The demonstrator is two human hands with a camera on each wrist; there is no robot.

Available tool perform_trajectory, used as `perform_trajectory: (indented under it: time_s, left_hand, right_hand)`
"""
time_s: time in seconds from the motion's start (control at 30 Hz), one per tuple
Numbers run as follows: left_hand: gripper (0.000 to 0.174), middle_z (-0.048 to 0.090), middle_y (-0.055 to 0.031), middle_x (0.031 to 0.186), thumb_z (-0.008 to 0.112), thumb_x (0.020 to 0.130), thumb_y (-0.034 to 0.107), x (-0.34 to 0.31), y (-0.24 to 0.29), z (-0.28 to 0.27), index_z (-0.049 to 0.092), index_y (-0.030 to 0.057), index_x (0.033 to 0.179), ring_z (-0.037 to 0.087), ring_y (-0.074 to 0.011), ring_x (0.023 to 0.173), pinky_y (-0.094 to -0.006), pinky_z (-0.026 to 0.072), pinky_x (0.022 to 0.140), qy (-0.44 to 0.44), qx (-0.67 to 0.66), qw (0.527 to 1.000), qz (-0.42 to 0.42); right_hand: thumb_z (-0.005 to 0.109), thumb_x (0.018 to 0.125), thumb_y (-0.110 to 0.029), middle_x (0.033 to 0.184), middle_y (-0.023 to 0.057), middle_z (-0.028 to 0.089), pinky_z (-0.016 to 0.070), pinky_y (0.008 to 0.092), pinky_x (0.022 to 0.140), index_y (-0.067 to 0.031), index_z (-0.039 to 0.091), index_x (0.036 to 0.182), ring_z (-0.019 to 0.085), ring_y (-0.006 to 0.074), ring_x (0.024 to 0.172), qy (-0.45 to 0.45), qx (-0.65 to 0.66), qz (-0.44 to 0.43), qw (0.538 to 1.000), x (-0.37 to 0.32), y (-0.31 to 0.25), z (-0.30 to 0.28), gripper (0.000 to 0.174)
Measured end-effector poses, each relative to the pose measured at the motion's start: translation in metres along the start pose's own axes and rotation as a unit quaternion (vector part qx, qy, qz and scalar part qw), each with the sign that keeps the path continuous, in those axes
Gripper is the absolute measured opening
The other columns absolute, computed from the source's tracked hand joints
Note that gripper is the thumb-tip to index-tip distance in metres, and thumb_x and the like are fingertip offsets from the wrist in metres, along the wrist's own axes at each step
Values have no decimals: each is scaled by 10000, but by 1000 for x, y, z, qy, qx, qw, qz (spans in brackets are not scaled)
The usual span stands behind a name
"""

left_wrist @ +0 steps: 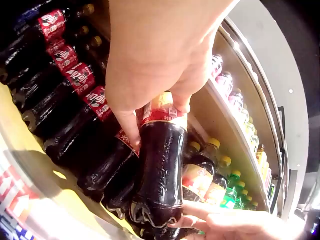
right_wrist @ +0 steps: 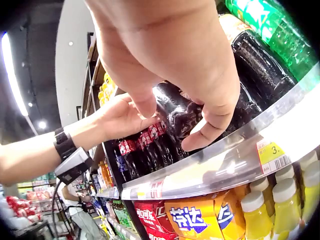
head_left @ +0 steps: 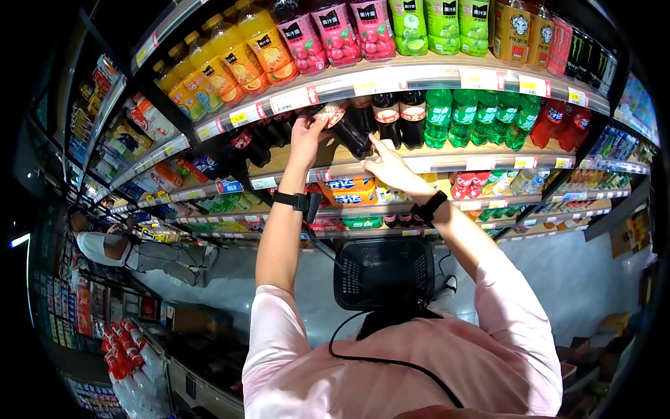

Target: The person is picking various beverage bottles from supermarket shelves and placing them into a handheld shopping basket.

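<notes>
A dark cola bottle (left_wrist: pixel 161 165) with a red and cream label leans out at the front of the shelf, tilted with its base toward me. My left hand (head_left: pixel 305 142) grips it around the label, thumb and fingers on opposite sides; the cap is hidden under that hand in the left wrist view. At the lower end is my right hand (head_left: pixel 392 170). Its thumb and curled fingers (right_wrist: pixel 202 134) hold the bottle near the base in the right wrist view. More cola bottles with red labels (left_wrist: pixel 80 77) stand to the left.
Green soda bottles (head_left: pixel 464 115) stand right of the colas. Juice bottles (head_left: pixel 269 45) fill the shelf above, its price rail (head_left: pixel 391 80) overhanging. Orange packs (head_left: pixel 349 192) lie below. A black basket (head_left: pixel 384 269) is before me; another person (head_left: pixel 105 248) is at the left.
</notes>
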State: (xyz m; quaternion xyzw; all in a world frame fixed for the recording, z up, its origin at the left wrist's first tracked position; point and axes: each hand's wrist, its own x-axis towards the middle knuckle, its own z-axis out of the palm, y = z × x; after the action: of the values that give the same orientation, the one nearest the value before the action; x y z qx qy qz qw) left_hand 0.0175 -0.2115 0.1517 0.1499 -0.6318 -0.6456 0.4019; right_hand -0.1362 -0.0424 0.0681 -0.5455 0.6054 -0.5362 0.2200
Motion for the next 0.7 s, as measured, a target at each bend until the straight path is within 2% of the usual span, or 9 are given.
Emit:
perform_trajectory:
  time_s: [0.03,0.07,0.17,0.3,0.37,0.43,0.53,0.63,0.7]
  left_hand:
    - [263,661,-53,1114,635,980,167,4,1,4,551,41,1195,652,-139,987,-332,559,830,0,22,1000,11]
    - [283,663,-53,1114,645,972,164,6,3,14,571,24,1206,656,-145,982,-318,554,831,4,46,998,42]
    - [330,679,-85,1128,661,949,121,21,-8,23,572,-32,1228,641,-139,971,-316,515,872,-45,168,978,114]
    - [435,703,-140,1055,692,903,97,20,-20,45,526,-82,1262,651,-160,949,-301,507,866,-43,180,971,150]
    - [557,691,-195,1113,701,896,133,23,-32,45,468,-100,1345,656,-211,1006,-334,504,888,-43,239,962,123]
    - [569,671,-250,1156,699,900,166,27,-38,51,468,-88,1354,662,-300,1063,-376,501,907,-32,236,956,174]
    - [622,641,-294,1194,689,904,209,23,-40,57,437,-82,1391,630,-406,1122,-408,492,929,8,283,943,174]
    - [670,642,-291,1196,675,915,204,17,-35,59,376,-74,1446,633,-395,1123,-397,492,930,7,268,947,176]
    - [676,647,-289,1188,672,918,206,19,-42,58,367,-72,1453,637,-392,1118,-395,494,925,13,266,947,178]
  right_hand:
    - [688,904,-161,1152,108,460,490,267,663,3,232,1556,547,122,766,35,-77,-38,996,5,5,1,812]
    - [687,880,-231,1342,256,459,490,322,932,44,290,1526,579,282,1094,8,-63,41,997,6,-2,-2,806]
    - [672,897,-227,1439,268,461,517,314,868,40,271,1532,621,253,1048,11,-4,36,999,14,35,6,797]
    - [655,919,-216,1507,262,422,545,296,805,28,273,1529,648,217,1044,-23,103,110,988,-11,-4,-8,760]
    - [639,940,-203,1494,230,447,555,288,746,8,295,1520,651,168,1003,16,129,90,987,-16,-6,-13,706]
    - [636,944,-180,1468,225,473,542,281,720,-3,330,1502,627,125,838,40,132,86,987,-17,-8,-19,660]
    - [623,935,-163,1448,220,488,531,256,709,7,325,1500,621,119,765,83,149,55,984,-14,0,-23,661]
    - [629,918,-173,1467,218,465,526,261,690,6,327,1500,626,124,747,123,159,91,975,-12,-2,-22,680]
    - [643,894,-190,1432,232,483,536,310,745,4,359,1480,641,175,795,114,111,112,981,-12,-4,-23,680]
